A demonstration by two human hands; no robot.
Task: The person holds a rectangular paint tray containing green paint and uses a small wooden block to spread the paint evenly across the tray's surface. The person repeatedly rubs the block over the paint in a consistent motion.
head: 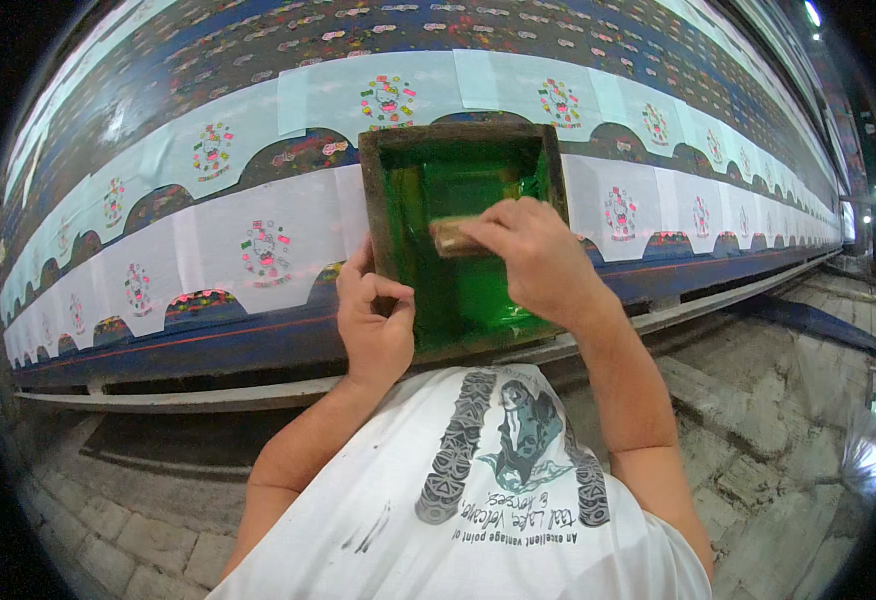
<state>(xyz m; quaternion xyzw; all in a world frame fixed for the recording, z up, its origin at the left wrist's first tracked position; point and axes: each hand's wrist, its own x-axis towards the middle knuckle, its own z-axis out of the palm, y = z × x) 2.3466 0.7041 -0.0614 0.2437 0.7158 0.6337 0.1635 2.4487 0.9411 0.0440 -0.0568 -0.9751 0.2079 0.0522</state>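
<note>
A wooden screen-printing frame [375,199] with a green mesh [457,307] lies over the near row of white cut pieces [205,251] on the long table. My left hand [375,326] grips the frame's left rail near its front corner, thumb and forefinger curled together. Inside the frame, my right hand [547,262] holds a squeegee [447,237] by its wooden handle, fingers over the top. The squeegee's lower edge is hidden. Each visible white piece beside the frame bears a small colourful cartoon-cat print.
Beyond the frame runs a second row of pale blue printed pieces [250,124], some overlapping. Dark table surface [273,45] with ink marks stretches behind it. A pale rail [183,397] edges the table at my front. Worn paving [753,442] covers the floor on the right.
</note>
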